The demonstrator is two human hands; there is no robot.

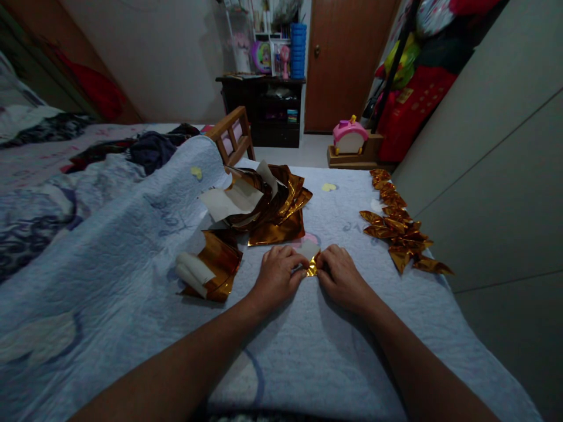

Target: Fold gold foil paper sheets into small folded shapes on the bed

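Between my two hands is a small sheet of gold foil paper [312, 268], shiny gold with a whitish part at its far side. My left hand [280, 271] pinches its left edge, fingers closed. My right hand [341, 275] pinches the right edge, also closed. Beyond my left hand lies a fanned stack of gold foil paper [277, 228], some sheets curling to show pale backs. A smaller curled bunch of foil sheets [220, 264] rests to the left of my left hand. Over on the right, several folded gold foil pieces [398, 231] lie in a heap.
Everything lies on a light blue quilted cover [281, 351], which rises in a ridge on the left. A wooden rail [233, 135] stands at the far left corner. A pale cabinet [497, 193] borders the right side. Farther off are a dark shelf [261, 111] and a pink toy [349, 135].
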